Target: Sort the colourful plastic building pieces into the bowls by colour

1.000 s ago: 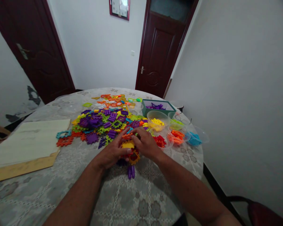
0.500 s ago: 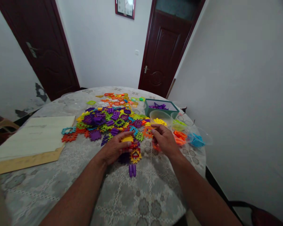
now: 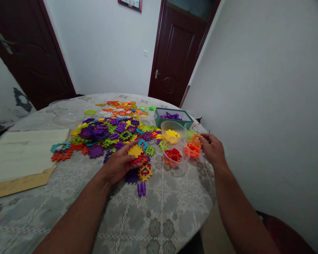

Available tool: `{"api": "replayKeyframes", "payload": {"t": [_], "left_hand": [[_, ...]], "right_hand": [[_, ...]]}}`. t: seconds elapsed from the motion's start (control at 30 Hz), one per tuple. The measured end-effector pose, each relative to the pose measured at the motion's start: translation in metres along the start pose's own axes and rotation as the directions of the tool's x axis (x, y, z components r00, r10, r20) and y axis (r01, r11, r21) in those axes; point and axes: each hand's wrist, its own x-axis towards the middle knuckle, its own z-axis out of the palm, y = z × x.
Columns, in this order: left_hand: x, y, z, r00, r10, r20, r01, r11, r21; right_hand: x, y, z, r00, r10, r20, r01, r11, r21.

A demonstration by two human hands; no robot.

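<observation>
Table (image 3: 129, 218) with colourful pieces (image 3: 111, 135), left hand (image 3: 118, 165) gripping yellow piece (image 3: 135, 151), right hand (image 3: 213, 150) pinching orange piece (image 3: 197, 139)

left fingers (image 3: 127, 158) hold yellow piece (image 3: 135, 151)

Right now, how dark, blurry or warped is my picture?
Head view: dim light; the right-hand door leans, likely from a wide lens; the right-hand wall darkens toward the top right corner; the orange piece at the right hand looks soft-edged.
</observation>
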Motion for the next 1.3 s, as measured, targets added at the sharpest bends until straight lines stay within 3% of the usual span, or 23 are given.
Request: {"api": "replayKeyframes", "payload": {"t": [0.13, 0.27, 0.43, 0.53, 0.6, 0.73, 0.93, 1.17, 1.3], "left_hand": [[0.001, -0.001, 0.000, 1.000, 0.008, -0.007, -0.008, 0.999, 0.052], [0.004, -0.006, -0.004, 0.999, -0.001, -0.053, 0.006, 0.996, 0.090], [0.005, -0.012, -0.007, 1.000, -0.024, 0.013, 0.021, 0.987, 0.157], [0.004, -0.012, -0.005, 0.999, -0.036, 0.029, 0.030, 0.979, 0.199], [0.003, -0.012, -0.003, 0.999, -0.030, 0.020, 0.024, 0.973, 0.230], [0.001, -0.011, -0.002, 0.997, -0.021, 0.076, -0.004, 0.948, 0.318], [-0.002, -0.008, 0.002, 0.998, -0.001, 0.064, -0.026, 0.907, 0.420], [-0.001, -0.009, 0.004, 0.999, 0.054, 0.005, -0.051, 0.900, 0.434], [0.000, -0.010, 0.003, 0.998, 0.064, -0.002, -0.057, 0.893, 0.447]], "right_hand": [[0.004, 0.020, -0.005, 1.000, -0.020, 0.005, 0.020, 0.995, -0.095], [-0.001, 0.021, -0.002, 0.998, -0.031, 0.060, 0.039, 0.989, -0.145], [-0.018, -0.005, 0.009, 0.996, -0.083, -0.025, 0.076, 0.974, -0.214], [-0.040, -0.035, 0.022, 0.989, -0.123, 0.082, 0.131, 0.986, -0.107], [-0.058, -0.057, 0.034, 0.958, -0.190, 0.212, 0.194, 0.981, 0.005], [-0.093, -0.100, 0.060, 0.834, -0.336, 0.439, 0.283, 0.942, 0.183], [-0.114, -0.130, 0.094, 0.741, -0.328, 0.585, 0.232, 0.944, 0.236], [-0.121, -0.132, 0.101, 0.753, -0.322, 0.574, 0.200, 0.943, 0.267], [-0.128, -0.133, 0.100, 0.734, -0.343, 0.586, 0.246, 0.939, 0.242]]}}
